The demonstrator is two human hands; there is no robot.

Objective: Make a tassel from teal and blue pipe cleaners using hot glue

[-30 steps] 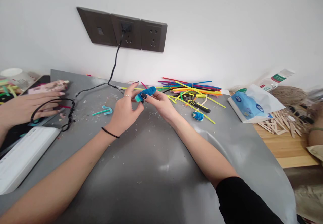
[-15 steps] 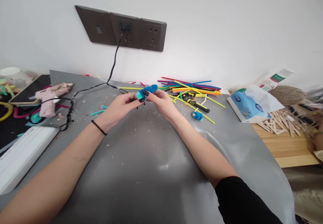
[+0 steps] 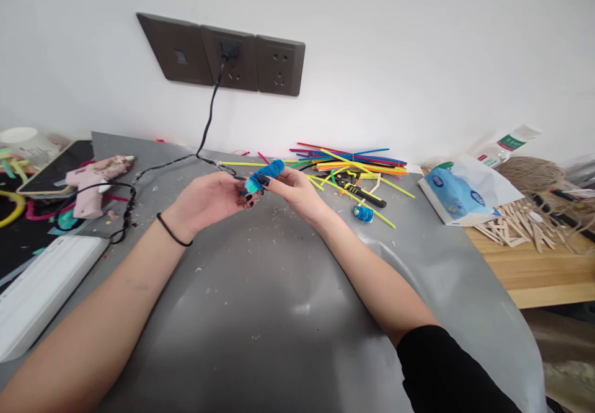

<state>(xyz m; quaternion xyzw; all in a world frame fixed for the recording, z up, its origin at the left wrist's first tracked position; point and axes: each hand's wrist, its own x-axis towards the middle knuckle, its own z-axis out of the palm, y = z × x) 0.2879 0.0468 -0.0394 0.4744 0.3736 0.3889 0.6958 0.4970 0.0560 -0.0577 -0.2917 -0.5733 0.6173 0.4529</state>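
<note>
A fuzzy blue and turquoise pipe-cleaner piece [image 3: 272, 168] is held up over the grey mat, tilted with its blue end toward the upper right. My right hand [image 3: 300, 195] pinches it from the right, thumb across its front. At its lower turquoise end, my left hand [image 3: 211, 199] has its fingers curled beneath and against it, palm turned partly up. Part of the piece is hidden behind the fingers. A small blue pipe-cleaner coil [image 3: 363, 214] lies on the mat to the right.
Behind my hands lie bundled coloured pipe cleaners [image 3: 356, 160] and yellow-black pliers [image 3: 366, 195]. To the left are a pink glue gun [image 3: 90, 183], a white power strip [image 3: 49, 283] and a black cable [image 3: 211, 112]. A tissue pack [image 3: 458, 193] and wooden sticks [image 3: 523, 227] sit right.
My left hand has rolled so its palm shows more and its fingers now sit under the piece. The piece has tilted more steeply; my right hand keeps its pinch.
</note>
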